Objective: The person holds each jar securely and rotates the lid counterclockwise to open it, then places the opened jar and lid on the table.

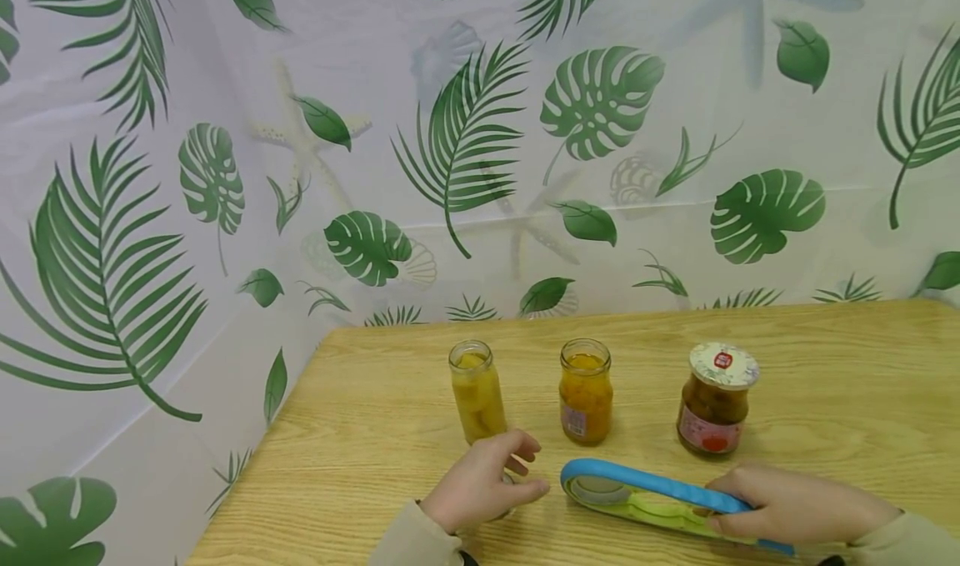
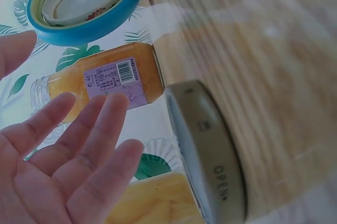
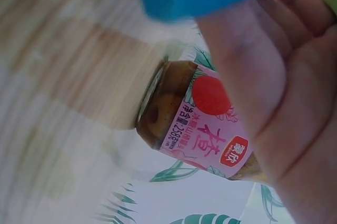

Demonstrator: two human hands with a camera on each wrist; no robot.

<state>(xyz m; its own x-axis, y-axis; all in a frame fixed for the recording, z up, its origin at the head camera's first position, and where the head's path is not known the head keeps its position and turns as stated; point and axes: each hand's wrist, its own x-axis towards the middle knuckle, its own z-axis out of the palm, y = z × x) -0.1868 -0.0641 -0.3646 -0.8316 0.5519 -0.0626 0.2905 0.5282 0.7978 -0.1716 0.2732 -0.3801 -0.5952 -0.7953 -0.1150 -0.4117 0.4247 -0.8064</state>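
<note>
At six o'clock on the worktop (image 1: 825, 383), your right hand (image 1: 795, 508) grasps the stiff, light jar opener (image 1: 637, 493) by its handle; left hand (image 1: 480, 487) released beside a lid (image 2: 208, 145).

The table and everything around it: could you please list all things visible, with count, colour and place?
open jars: two, clear glass with yellow-orange fruit, no lids, standing left and middle in the row
closed jar: one, dark contents, pink label, pale lid on, right end of the row
jar opener: one, blue with green inside, lying near the front edge, a pale lid in its loop
loose lid: one, grey-green, flat on the table under the left hand, seen from the left wrist
table: one, light wood
curtain: white with green leaves, behind and left
left hand: empty, fingers relaxed above the loose lid
right hand: grips the opener's handle
</note>
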